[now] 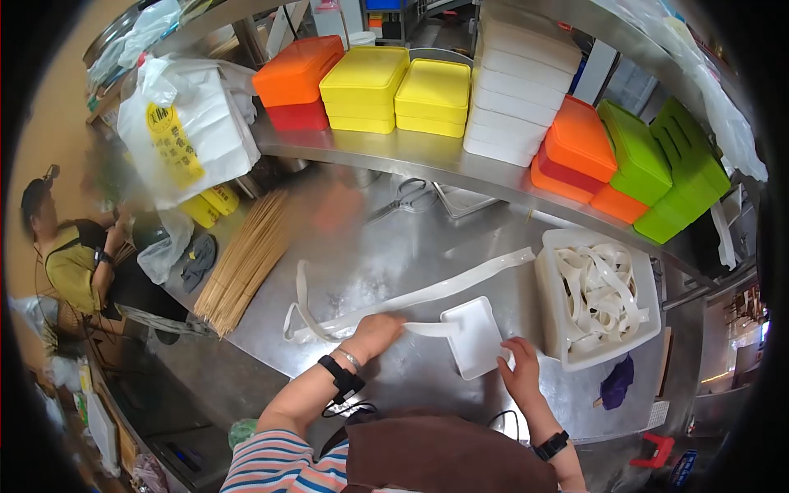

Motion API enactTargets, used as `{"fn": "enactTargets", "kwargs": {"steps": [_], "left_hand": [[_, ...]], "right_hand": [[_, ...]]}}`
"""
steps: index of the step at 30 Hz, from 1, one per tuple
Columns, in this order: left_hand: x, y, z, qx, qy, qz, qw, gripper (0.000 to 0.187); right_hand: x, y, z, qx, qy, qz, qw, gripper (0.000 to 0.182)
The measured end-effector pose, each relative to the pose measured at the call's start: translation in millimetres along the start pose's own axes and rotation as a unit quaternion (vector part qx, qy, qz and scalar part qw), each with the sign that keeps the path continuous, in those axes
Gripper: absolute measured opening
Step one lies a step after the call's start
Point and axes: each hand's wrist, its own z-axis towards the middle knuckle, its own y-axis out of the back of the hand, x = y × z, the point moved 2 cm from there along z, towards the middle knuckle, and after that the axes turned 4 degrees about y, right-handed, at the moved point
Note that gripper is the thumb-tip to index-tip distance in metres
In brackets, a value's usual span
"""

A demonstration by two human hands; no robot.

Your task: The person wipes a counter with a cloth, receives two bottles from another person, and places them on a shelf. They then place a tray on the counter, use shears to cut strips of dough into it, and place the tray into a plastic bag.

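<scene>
My left hand [378,334] is closed on the end of a long, flat, whitish strip [431,329], whose kind I cannot make out. From there the strip runs right onto a small white rectangular tray [478,349]. At the tray's right edge my right hand [521,370] has its thumb and fingers curled against the rim. Behind my left hand, a longer length of white strip [448,287] lies across the steel table and loops at its left end. A white bin [552,349] full of tangled strips stands to the right.
Bamboo skewers [242,263] lie in a bundle at left, and scissors [407,197] rest at the back. Yellow boxes [362,90] and white boxes [509,107] line the raised shelf [394,152]. A purple cloth [614,382] lies right. A person [70,255] sits far left.
</scene>
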Motion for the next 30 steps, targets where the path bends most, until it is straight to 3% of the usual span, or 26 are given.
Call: {"fn": "enactTargets", "kwargs": {"steps": [1,5,7,11,12,14,16,17,18,19,20,21,22,23,26,29,30], "left_hand": [[4,3,3,-0.035,0.021,0.004,0.999,0.021],[21,30,31,-0.021,0.012,-0.006,1.000,0.022],[31,55,57,-0.122,-0.004,-0.100,0.987,0.024],[82,87,139,-0.335,0.042,0.006,0.941,0.030],[89,95,160,-0.332,0.036,-0.001,0.943,0.030],[97,99,200,-0.252,0.109,0.013,0.962,0.027],[106,84,243,-0.150,0.139,0.108,0.973,0.022],[126,64,258,-0.275,0.033,0.198,0.940,0.018],[94,94,237,-0.207,0.026,0.245,0.947,0.019],[91,106,227,-0.101,-0.075,0.279,0.952,0.019],[139,64,268,-0.080,0.015,0.132,0.988,0.020],[121,83,273,-0.042,0.040,0.125,0.990,0.024],[104,97,265,-0.059,0.066,0.086,0.992,0.028],[130,88,277,-0.106,0.031,0.101,0.989,0.027],[120,117,249,-0.087,0.001,-0.054,0.995,0.035],[100,142,202,-0.145,-0.053,-0.016,0.988,0.038],[65,161,173,-0.117,-0.087,0.042,0.988,0.040]], "right_hand": [[-1,1,-6,-0.025,-0.017,-0.015,0.999,0.029],[1,-8,-23,-0.068,-0.092,-0.025,0.993,0.030],[3,-14,-29,-0.088,-0.147,-0.002,0.985,0.028],[16,-23,-36,-0.103,-0.236,-0.009,0.966,0.022],[19,-26,-37,-0.107,-0.256,-0.014,0.961,0.022],[26,-27,-41,-0.111,-0.296,-0.032,0.948,0.020],[30,-27,-45,-0.107,-0.316,-0.030,0.942,0.020],[31,-28,-49,-0.111,-0.333,-0.038,0.936,0.023],[29,-29,-53,-0.110,-0.364,-0.039,0.924,0.026],[32,-29,-51,-0.115,-0.360,-0.026,0.925,0.025],[39,-26,-55,-0.126,-0.352,-0.001,0.928,0.024],[54,-18,-49,-0.123,-0.364,0.009,0.923,0.024],[54,-18,-53,-0.136,-0.344,0.007,0.929,0.023],[56,-17,-56,-0.145,-0.338,-0.015,0.930,0.022],[63,-21,-73,-0.157,-0.329,-0.030,0.931,0.021],[68,-17,-85,-0.158,-0.324,0.006,0.933,0.020],[71,-15,-88,-0.152,-0.324,0.035,0.933,0.019]]}}
